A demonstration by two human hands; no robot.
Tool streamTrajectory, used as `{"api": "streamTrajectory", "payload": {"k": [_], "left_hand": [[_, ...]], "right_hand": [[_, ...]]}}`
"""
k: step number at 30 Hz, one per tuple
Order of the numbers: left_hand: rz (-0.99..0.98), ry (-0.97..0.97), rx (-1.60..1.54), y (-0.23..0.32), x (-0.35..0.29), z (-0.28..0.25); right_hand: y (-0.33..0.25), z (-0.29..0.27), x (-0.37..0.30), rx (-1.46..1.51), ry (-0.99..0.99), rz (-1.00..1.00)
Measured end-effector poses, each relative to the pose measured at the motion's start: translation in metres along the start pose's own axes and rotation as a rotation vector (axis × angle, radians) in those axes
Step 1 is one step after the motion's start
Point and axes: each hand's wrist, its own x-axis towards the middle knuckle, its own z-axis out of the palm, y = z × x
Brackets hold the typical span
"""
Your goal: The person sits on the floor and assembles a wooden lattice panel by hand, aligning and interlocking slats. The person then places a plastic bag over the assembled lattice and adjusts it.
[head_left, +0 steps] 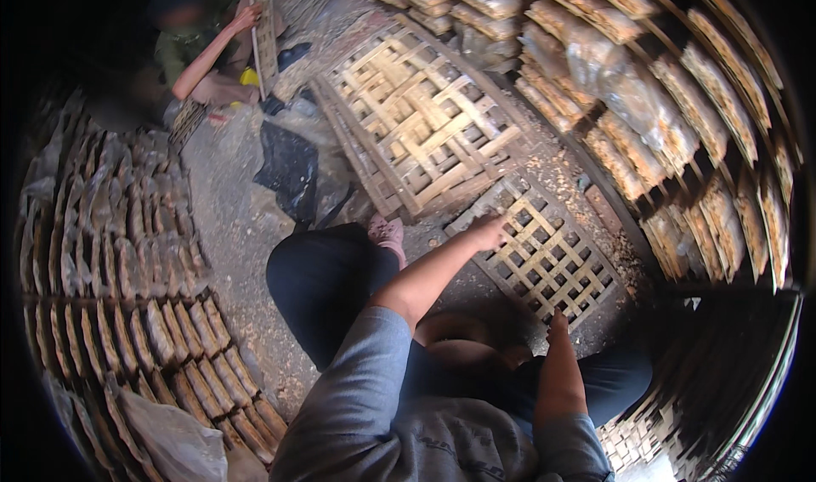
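A woven bamboo lattice tray lies tilted in front of me to the right, with square gaps between its slats. At its left side, my left hand is closed on the edge, fingers partly over the slats. My right hand grips the near edge, its thumb side up and most of its fingers hidden. Just beyond, a stack of larger bamboo lattice trays rests on the floor, its top tray pale and loosely woven.
Racks of flat, crumbly slabs, some under clear plastic, line the right. More rows of slabs stand at left. Another person sits at the far left, holding a lattice tray upright. Dark plastic sheeting and scattered crumbs lie on the floor.
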Motion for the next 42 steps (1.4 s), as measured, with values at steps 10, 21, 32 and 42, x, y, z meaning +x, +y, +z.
{"api": "streamTrajectory", "payload": {"k": [10, 21, 32, 42], "left_hand": [[0.080, -1.144, 0.130, -0.016, -0.086, -0.214], [-0.472, 0.120, -0.057, -0.388, -0.241, -0.185], [-1.075, 0.593, 0.055, -0.389, -0.246, -0.096], [-0.333, 1.465, -0.480, -0.362, -0.290, -0.256]], "right_hand": [[-0.038, 0.019, -0.044, -0.522, -0.259, -0.170], [0.004, 0.000, -0.049, -0.644, -0.233, -0.303], [-0.010, 0.013, -0.090, -0.713, -0.157, -0.249], [-0.057, 0.044, -0.111, -0.576, -0.264, -0.571]]}}
